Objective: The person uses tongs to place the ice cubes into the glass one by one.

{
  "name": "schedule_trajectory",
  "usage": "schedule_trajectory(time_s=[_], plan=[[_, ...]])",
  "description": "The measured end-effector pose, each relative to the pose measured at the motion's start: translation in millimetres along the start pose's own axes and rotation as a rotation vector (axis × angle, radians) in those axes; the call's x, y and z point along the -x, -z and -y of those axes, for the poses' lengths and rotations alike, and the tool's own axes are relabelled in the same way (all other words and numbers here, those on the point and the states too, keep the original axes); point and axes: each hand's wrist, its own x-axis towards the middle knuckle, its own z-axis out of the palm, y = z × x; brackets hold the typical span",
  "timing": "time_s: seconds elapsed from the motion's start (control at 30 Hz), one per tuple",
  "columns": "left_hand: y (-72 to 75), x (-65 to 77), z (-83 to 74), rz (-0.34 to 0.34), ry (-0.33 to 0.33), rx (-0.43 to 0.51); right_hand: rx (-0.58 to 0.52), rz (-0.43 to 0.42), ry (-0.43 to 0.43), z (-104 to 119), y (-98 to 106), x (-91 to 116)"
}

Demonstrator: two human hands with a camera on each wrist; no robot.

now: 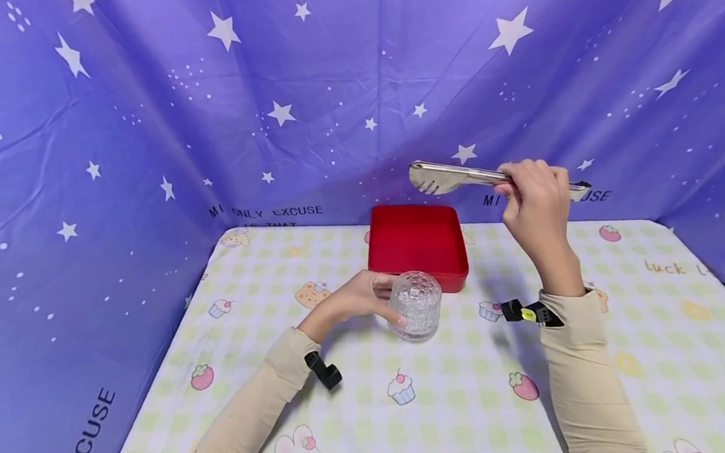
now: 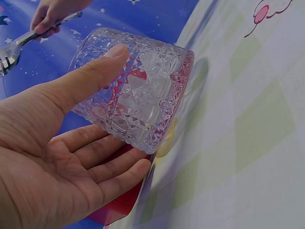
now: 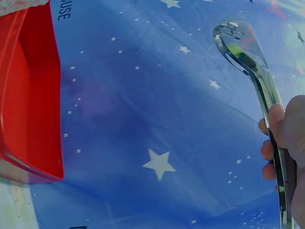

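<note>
In the head view my left hand [image 1: 364, 298] is at a clear, patterned glass cup [image 1: 420, 308] in front of the red box. The left wrist view shows the thumb lying on the side of the cup [image 2: 136, 90], the fingers stretched along its other side. The cup's base is right at the tablecloth. Raised on the right, my right hand [image 1: 538, 196] grips metal serving tongs [image 1: 444, 177] by the handle. Their heads, one of them slotted, point left over the back of the box and look close together in the right wrist view, with nothing seen between them.
A square red open box [image 1: 417, 247] stands near the table's back edge, just behind the cup. A checked tablecloth [image 1: 351, 424] with printed cakes and strawberries covers the table. Blue star-patterned cloth [image 1: 327, 81] hangs close behind and along the sides.
</note>
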Motion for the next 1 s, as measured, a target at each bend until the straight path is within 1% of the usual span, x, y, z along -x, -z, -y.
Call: schedule_trajectory(time_s=[0.3,0.5,0.8,1.0], plan=[[2.6,0.8,-0.1,-0.014,0.008,-0.016,-0.010,0.137,0.066,9.4,16.0,-3.8],[2.0,-0.7,1.7,-0.006,0.002,-0.008,0.005,0.219,0.101,15.1,25.7,-3.8],[0.7,-0.7,0.4,-0.015,0.016,-0.036,0.005,0.322,0.120,19.6,37.2,-2.2],[-0.6,-1.1,0.1,-0.009,0.008,-0.038,-0.003,0.442,0.115,20.0,42.0,-1.2]])
